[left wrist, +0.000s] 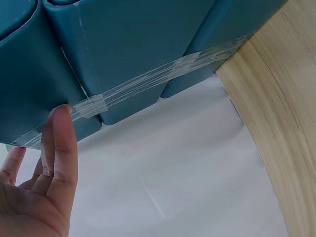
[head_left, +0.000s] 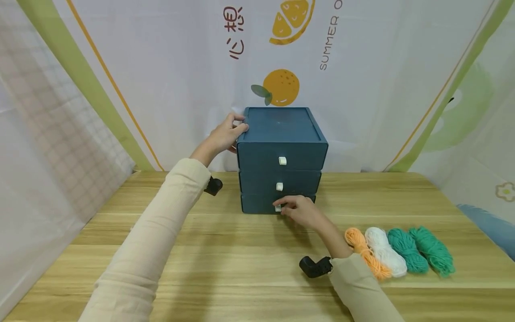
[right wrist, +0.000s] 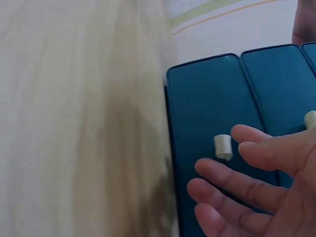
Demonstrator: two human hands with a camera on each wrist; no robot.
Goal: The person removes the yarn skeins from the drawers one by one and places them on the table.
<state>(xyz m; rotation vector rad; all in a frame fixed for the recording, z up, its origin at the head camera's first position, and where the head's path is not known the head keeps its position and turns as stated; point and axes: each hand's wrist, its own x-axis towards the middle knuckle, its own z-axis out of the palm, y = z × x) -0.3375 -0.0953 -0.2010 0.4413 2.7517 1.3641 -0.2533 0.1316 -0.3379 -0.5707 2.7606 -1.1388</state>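
A dark blue cabinet (head_left: 281, 156) with three stacked drawers stands at the back of the table, all drawers closed. Its upper left side is touched by my left hand (head_left: 223, 135), whose fairly straight fingers lie against the wall and top edge. In the left wrist view, those fingers meet clear tape (left wrist: 133, 88) stretched along the cabinet's side. My right hand (head_left: 301, 211) is at the bottom drawer, its fingers spread around a small white knob (right wrist: 223, 147). A gap shows between fingertips and knob in the right wrist view.
Skeins of orange (head_left: 367, 254), white (head_left: 385, 252) and green yarn (head_left: 407, 250) lie side by side at the right of the wooden table (head_left: 241, 268). A printed white curtain (head_left: 181, 80) hangs behind the cabinet. Black wrist mounts (head_left: 315, 267) stick out beside the sleeves.
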